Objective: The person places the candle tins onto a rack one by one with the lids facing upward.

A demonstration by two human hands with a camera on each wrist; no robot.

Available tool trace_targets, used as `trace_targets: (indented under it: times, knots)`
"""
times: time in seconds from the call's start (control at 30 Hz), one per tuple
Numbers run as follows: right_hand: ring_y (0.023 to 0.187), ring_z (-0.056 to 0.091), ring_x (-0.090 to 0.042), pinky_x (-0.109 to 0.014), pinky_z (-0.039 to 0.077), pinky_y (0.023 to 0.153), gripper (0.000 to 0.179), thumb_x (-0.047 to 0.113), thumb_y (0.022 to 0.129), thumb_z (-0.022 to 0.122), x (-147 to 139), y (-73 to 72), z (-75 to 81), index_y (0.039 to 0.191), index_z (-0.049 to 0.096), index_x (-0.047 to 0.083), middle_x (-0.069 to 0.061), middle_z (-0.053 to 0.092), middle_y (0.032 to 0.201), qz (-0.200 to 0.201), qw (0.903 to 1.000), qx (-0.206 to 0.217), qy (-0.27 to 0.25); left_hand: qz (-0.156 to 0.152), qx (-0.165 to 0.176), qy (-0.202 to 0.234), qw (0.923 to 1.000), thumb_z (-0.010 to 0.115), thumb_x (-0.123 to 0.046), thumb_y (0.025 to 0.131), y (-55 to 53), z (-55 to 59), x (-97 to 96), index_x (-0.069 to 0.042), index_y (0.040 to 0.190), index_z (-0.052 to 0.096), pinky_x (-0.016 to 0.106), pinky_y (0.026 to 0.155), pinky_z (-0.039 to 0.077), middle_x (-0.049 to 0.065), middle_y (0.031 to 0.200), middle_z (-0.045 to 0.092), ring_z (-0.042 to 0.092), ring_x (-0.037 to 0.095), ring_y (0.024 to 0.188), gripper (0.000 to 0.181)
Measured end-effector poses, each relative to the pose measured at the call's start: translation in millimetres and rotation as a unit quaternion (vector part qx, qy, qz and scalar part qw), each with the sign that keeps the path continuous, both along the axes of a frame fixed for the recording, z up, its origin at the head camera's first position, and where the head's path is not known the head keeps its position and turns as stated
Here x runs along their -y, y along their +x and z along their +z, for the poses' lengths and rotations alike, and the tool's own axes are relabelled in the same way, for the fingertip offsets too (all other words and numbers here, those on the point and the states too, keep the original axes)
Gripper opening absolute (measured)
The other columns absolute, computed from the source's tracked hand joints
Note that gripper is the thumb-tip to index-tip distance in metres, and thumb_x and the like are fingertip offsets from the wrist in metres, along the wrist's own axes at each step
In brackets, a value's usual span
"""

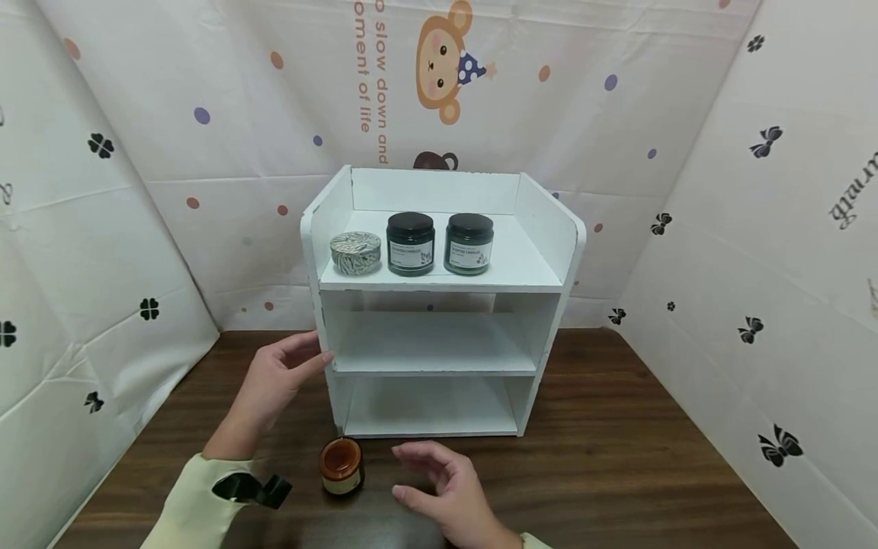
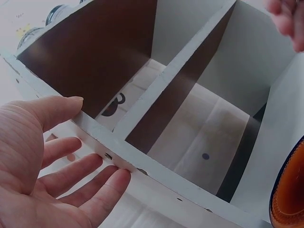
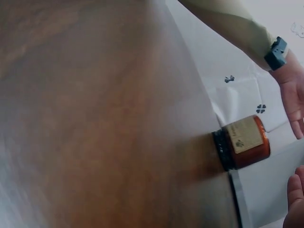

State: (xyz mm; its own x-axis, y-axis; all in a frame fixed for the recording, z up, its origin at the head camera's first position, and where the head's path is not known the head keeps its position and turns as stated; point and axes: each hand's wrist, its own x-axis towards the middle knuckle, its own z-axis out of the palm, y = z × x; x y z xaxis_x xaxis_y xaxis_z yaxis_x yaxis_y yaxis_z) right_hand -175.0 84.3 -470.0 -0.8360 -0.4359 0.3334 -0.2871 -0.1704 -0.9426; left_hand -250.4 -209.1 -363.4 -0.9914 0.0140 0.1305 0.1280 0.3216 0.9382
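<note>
My left hand (image 1: 273, 380) is at the left side panel of a small white shelf unit (image 1: 439, 287). In the left wrist view its thumb (image 2: 59, 110) lies by the panel's front edge, and the loosely spread fingers reach along the outer face. An amber glass jar (image 1: 341, 467) with a pale label stands upside down on its black lid (image 3: 223, 151), on the table in front of the unit. Right of that jar hovers my right hand (image 1: 449, 492), fingers loosely bent and apart from it, with nothing held.
On the top shelf stand a round leaf-patterned tin (image 1: 356, 254) and two dark candle jars, a middle one (image 1: 411, 245) and a right one (image 1: 469, 245). The brown wooden table (image 1: 604, 457) is bordered by printed white cloth (image 1: 240, 229) behind and at both sides.
</note>
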Motion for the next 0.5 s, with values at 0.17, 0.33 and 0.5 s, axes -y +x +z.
trace_targets:
  times: [0.17,0.33,0.5]
  knots:
    - [0.125,0.062,-0.016,-0.034,0.05,0.109,0.045,0.003,0.091,0.075,7,-2.1,-10.3,0.132,0.059,-0.005,-0.022,0.064,0.135,0.023,0.9997,0.007,-0.007,0.0,-0.005,-0.003,1.0,0.074,-0.045,0.094,-0.8,-1.0,0.0,-0.014,0.147,0.057,0.043,0.103,0.054,0.012,0.145,0.061,0.06,0.025,0.128,0.064]
    - [0.128,0.06,-0.014,-0.037,0.049,0.11,0.048,0.004,0.091,0.076,15,-2.6,-11.8,0.134,0.058,-0.005,-0.026,0.058,0.141,0.041,0.9971,0.064,-0.003,-0.003,-0.015,0.001,0.9999,0.074,-0.043,0.094,-3.2,-3.8,-0.3,-0.013,0.145,0.058,0.028,0.094,0.056,0.013,0.143,0.063,0.064,0.01,0.118,0.062]
    - [0.133,0.056,-0.024,-0.036,0.049,0.11,0.051,0.004,0.09,0.077,23,-4.1,-13.5,0.136,0.057,-0.006,-0.033,0.05,0.146,0.041,0.9967,0.07,0.004,-0.004,-0.019,0.006,0.9998,0.075,-0.043,0.094,-3.4,-4.9,0.6,-0.013,0.145,0.059,0.02,0.089,0.055,0.014,0.142,0.063,0.064,0.001,0.112,0.062]
